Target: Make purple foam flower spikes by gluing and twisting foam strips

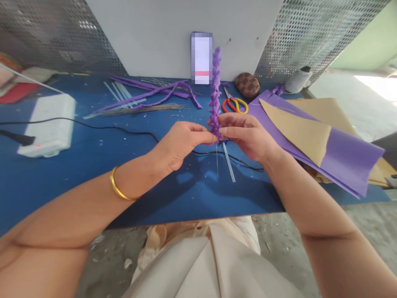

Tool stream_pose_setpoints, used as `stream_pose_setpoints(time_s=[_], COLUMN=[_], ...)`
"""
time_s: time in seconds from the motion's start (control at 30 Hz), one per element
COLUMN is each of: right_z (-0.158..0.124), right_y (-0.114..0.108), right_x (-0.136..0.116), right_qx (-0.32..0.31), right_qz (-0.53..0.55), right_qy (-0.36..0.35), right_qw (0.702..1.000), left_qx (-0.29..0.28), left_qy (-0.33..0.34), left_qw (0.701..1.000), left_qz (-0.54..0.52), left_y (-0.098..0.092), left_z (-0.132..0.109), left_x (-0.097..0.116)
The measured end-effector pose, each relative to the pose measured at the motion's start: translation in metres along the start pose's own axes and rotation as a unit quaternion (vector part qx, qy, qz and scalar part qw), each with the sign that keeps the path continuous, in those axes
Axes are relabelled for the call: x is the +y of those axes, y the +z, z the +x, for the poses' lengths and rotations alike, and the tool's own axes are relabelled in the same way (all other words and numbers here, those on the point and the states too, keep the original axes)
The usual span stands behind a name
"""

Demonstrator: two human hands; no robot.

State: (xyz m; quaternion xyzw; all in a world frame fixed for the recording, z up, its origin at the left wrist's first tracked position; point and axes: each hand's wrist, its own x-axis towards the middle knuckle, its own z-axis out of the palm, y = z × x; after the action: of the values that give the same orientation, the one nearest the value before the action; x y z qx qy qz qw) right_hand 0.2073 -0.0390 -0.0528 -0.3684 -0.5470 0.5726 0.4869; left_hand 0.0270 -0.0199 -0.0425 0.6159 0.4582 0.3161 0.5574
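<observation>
Upright above the blue table stands a purple paper flower spike point(216, 87), its ruffled paper wound along a stem. My left hand point(192, 138) pinches its lower end between thumb and fingers. On the other side, my right hand point(243, 132) grips the base of the same spike, fingertips touching the paper. Below the hands a translucent plastic stick point(228, 162) and a thin thread or wire point(217, 159) show; I cannot tell how they join the spike. Red and yellow handled scissors point(235, 105) lie just behind my right hand.
Fringed purple paper strips point(149, 94), pale sticks point(119, 93) and thin wires point(158, 107) lie at the back left. A phone point(202, 58) leans on the board. Purple and tan paper sheets point(347, 153) cover the right side. A black cable point(124, 129) runs from a white power strip point(49, 120).
</observation>
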Motion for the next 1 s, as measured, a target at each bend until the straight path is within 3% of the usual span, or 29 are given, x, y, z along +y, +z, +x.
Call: stream_pose_setpoints(time_s=[0.23,0.47,0.67,1.0], right_z=[0.005,0.006,0.006,0.005], right_y=[-0.005,-0.008,-0.016,-0.013], right_x=[0.004,0.007,0.002,0.005], right_qx=[-0.056,-0.06,-0.134,-0.043], right_qz=[0.059,0.061,0.064,0.04], right_qy=[-0.013,-0.019,-0.024,-0.03], right_qw=[0.997,0.996,0.989,0.998], left_qx=[-0.03,-0.052,-0.074,-0.102], left_qy=[-0.009,-0.023,-0.029,-0.034], left_qw=[0.998,0.993,0.987,0.984], left_qz=[-0.053,-0.1,-0.142,-0.142], left_y=[-0.001,0.002,0.001,0.001], left_z=[0.001,-0.001,-0.002,0.0], left_x=[-0.004,-0.004,0.002,-0.003])
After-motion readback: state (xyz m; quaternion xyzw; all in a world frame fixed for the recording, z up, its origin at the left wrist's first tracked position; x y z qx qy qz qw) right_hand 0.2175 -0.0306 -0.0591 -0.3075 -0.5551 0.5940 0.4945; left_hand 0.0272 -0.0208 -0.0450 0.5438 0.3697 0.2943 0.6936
